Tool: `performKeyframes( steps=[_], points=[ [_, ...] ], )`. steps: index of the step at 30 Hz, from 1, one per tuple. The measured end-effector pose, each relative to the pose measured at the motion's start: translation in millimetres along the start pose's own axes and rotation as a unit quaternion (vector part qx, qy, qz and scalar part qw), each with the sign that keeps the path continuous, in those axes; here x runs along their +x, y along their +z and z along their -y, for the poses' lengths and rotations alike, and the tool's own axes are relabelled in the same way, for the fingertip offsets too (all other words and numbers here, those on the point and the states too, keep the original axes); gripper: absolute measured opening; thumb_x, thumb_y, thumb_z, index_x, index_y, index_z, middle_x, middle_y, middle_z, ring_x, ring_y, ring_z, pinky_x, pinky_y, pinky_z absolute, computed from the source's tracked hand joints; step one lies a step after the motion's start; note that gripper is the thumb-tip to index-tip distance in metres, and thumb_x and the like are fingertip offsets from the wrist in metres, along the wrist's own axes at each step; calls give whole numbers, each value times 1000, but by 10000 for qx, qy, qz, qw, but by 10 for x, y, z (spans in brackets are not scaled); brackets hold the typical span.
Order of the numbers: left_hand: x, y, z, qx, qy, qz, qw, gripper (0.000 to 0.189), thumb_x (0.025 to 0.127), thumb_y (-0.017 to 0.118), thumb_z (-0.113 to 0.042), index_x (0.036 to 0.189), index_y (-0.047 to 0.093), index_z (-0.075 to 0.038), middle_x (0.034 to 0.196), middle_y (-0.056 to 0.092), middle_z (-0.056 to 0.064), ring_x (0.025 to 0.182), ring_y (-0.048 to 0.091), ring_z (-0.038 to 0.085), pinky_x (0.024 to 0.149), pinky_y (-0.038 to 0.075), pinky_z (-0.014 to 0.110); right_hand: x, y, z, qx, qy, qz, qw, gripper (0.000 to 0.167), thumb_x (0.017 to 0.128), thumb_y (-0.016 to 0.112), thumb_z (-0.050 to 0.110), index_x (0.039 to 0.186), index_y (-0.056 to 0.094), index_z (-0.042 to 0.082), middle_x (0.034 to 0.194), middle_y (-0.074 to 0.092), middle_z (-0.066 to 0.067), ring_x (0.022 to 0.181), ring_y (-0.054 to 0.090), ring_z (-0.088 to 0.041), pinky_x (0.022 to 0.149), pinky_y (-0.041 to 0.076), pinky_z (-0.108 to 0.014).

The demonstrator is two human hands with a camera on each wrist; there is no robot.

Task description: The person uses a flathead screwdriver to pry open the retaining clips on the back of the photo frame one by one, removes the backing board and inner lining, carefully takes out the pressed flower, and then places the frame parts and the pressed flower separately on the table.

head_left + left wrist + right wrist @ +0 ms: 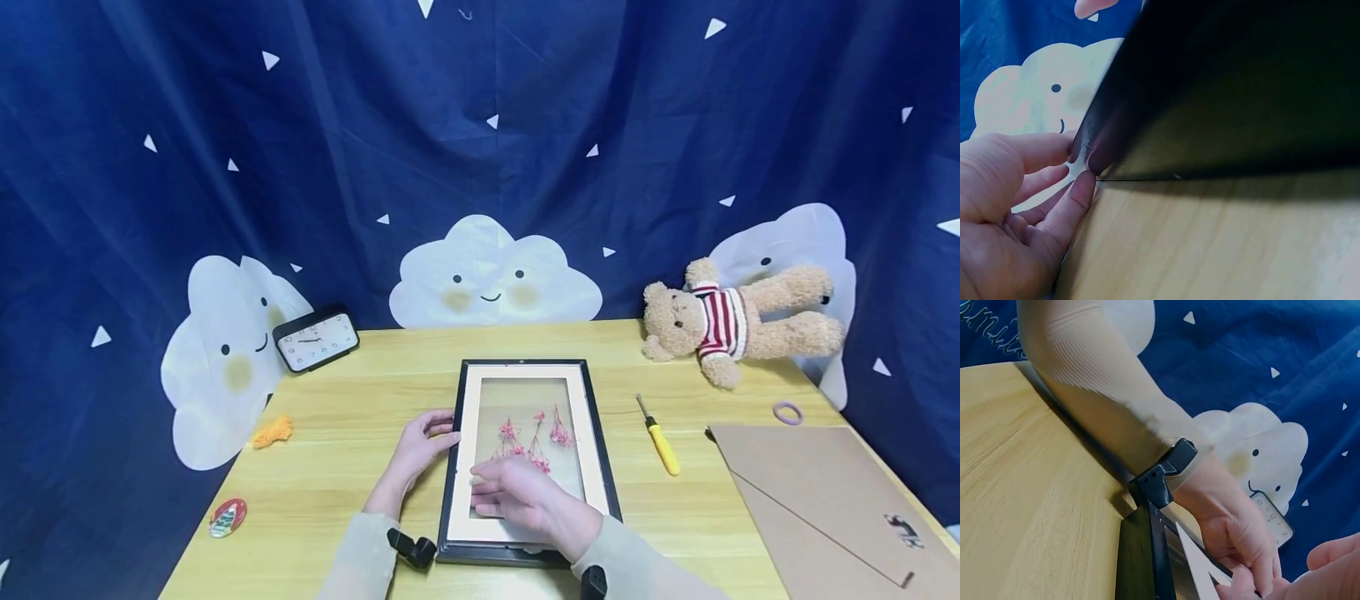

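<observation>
A black picture frame (446,525) with a white mat (592,450) lies on the table in the head view. Pink dried flowers (558,433) show in its window. My left hand (412,454) holds the frame's left edge. In the left wrist view, that hand's fingertips (1088,178) meet the dark, glossy side of the frame near the tabletop. Across the frame reaches my right hand (528,496), its loosely bent fingers over the left strip of the mat, hiding part of the flowers. In the right wrist view only some fingers of my right hand (1335,572) show.
A yellow-handled screwdriver (662,446) lies right of the frame, beside a brown backing board (817,500) and a purple ring (787,412). A teddy bear (727,325) and a clock (317,340) sit at the back. Orange yarn (272,432) and a round badge (227,517) lie left.
</observation>
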State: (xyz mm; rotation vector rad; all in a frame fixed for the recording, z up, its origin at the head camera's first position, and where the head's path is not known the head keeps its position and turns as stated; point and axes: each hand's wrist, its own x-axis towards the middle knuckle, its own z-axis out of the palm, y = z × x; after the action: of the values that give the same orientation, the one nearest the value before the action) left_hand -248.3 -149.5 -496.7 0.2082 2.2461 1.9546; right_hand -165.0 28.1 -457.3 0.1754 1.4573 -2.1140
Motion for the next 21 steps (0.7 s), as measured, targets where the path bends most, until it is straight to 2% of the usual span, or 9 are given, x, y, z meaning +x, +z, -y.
performKeyframes(
  steps=[3, 7, 11, 16, 21],
  points=[
    [9, -9, 9, -12, 19, -7, 10000, 46, 80, 68, 1, 122, 52, 10, 116, 56, 27, 109, 53, 39, 80, 52, 27, 4, 25, 0, 27, -40, -41, 10000, 33, 92, 48, 5, 118, 40, -14, 108, 48, -26, 91, 52, -31, 80, 50, -34],
    [14, 1, 11, -24, 37, 38, 10000, 47, 80, 68, 1, 122, 51, 11, 117, 56, 28, 109, 53, 40, 83, 52, 31, 18, 31, -26, -244, -22, -176, 9995, 26, 90, 49, 4, 109, 50, -13, 98, 54, -19, 83, 53, -24, 74, 49, -31],
    [74, -9, 101, -107, 6, 22, 9999, 47, 79, 69, 2, 122, 51, 11, 117, 56, 28, 109, 53, 40, 82, 53, 32, 41, 4, -46, -461, 3, -129, 9989, 20, 89, 50, 3, 102, 55, -11, 94, 57, -17, 78, 55, -23, 77, 51, -35],
    [176, -22, 288, -154, -52, -95, 9998, 49, 77, 73, -1, 122, 53, 7, 116, 58, 24, 108, 55, 36, 80, 53, 31, 48, -38, -51, -199, -16, -40, 9998, 19, 89, 49, 1, 103, 51, -12, 94, 59, -17, 77, 58, -22, 83, 53, -40],
    [176, -31, 266, 93, -57, -239, 9997, 48, 75, 74, -1, 119, 56, 4, 113, 60, 19, 101, 59, 29, 80, 53, 30, 22, -61, -42, 103, -79, 61, 9999, 20, 87, 50, 0, 102, 51, -13, 93, 60, -16, 78, 60, -21, 85, 52, -40]
  ],
)
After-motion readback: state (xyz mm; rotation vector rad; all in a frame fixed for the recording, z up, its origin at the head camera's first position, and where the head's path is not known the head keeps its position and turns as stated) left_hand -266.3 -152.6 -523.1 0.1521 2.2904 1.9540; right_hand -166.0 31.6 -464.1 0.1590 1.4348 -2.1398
